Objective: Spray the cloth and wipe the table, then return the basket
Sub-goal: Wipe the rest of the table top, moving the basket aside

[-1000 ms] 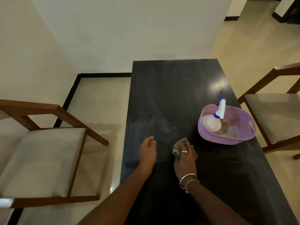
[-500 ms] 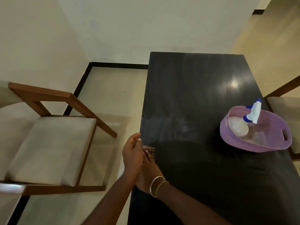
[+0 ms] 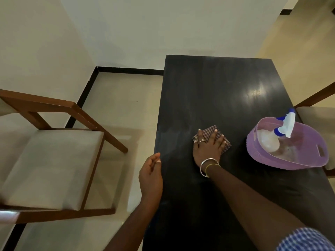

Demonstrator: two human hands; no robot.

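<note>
Right hand (image 3: 208, 147) flat, palm down, fingers (image 3: 213, 135) spread and pressing forward, ring on one finger, two bangles at wrist, forearm extended; left hand (image 3: 151, 175) well to its left, loosely curled, empty, thumb up.

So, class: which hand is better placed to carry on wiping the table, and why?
Right. The right hand lies flat on the checked cloth on the table; the left hand hovers empty at the table's edge.
</note>
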